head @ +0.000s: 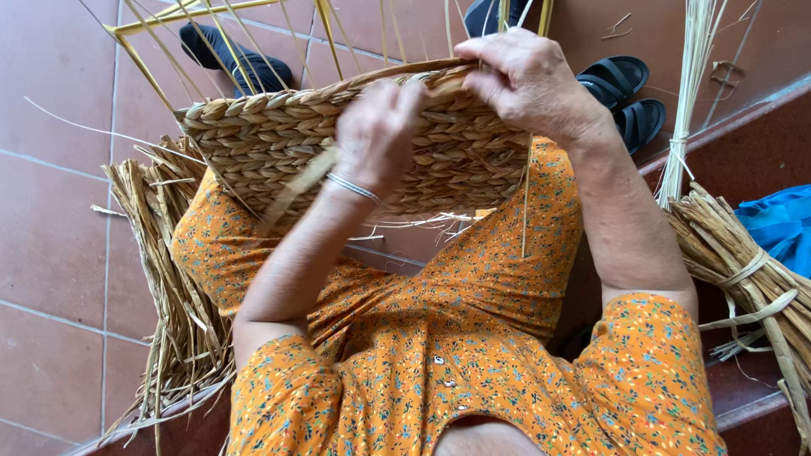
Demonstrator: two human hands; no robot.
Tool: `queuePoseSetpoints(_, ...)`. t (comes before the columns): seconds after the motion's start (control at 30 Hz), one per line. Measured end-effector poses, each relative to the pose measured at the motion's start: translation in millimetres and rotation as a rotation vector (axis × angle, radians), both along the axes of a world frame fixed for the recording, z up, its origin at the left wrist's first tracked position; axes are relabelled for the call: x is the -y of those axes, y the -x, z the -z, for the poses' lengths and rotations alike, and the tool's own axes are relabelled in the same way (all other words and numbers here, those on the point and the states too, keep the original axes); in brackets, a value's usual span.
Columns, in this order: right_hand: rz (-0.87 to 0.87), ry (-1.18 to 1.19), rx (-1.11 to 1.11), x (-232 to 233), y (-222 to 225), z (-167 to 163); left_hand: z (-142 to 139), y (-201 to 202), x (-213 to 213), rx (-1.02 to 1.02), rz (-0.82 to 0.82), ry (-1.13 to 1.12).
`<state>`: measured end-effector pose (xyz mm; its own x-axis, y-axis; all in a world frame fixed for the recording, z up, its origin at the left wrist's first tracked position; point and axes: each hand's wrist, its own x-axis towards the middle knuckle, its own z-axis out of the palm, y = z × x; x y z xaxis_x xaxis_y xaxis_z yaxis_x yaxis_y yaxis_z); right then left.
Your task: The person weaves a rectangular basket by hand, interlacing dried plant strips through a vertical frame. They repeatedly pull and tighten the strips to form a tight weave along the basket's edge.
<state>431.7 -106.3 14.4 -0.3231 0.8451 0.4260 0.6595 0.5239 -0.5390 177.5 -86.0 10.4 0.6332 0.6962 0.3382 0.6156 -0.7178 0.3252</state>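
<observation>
A half-woven straw basket rests on my knees, its braided wall facing me and loose upright stalks rising from its rim. My left hand presses against the middle of the wall and pinches a flat straw strand that runs down to the left. My right hand grips the top rim at the right corner. I wear an orange flowered dress and a thin bracelet on the left wrist.
A pile of dried straw lies on the red tile floor at my left. A tied straw bundle lies at my right beside a blue cloth. Black sandals and a dark shoe sit beyond the basket.
</observation>
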Motion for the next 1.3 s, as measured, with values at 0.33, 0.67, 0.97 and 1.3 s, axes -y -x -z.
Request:
queuePoseSetpoints(0.33,0.163,0.166,-0.082,-10.4,11.4,6.1,-71.7,-2.3,1.4,-0.006,0.038,-0.402)
queuePoseSetpoints(0.67,0.121,0.353,-0.266,-3.8,8.9,-16.6,34.2,-80.3,-67.9,-0.16,-0.18,0.138)
queuePoseSetpoints(0.97,0.111,0.338,-0.234,-1.6,6.3,-8.6,59.9,-76.6,-81.6,-0.187,-0.256,0.323)
queuePoseSetpoints(1.3,0.118,0.084,-0.23,-7.4,12.0,5.4,27.7,-28.3,-47.7,1.243,-0.179,1.192)
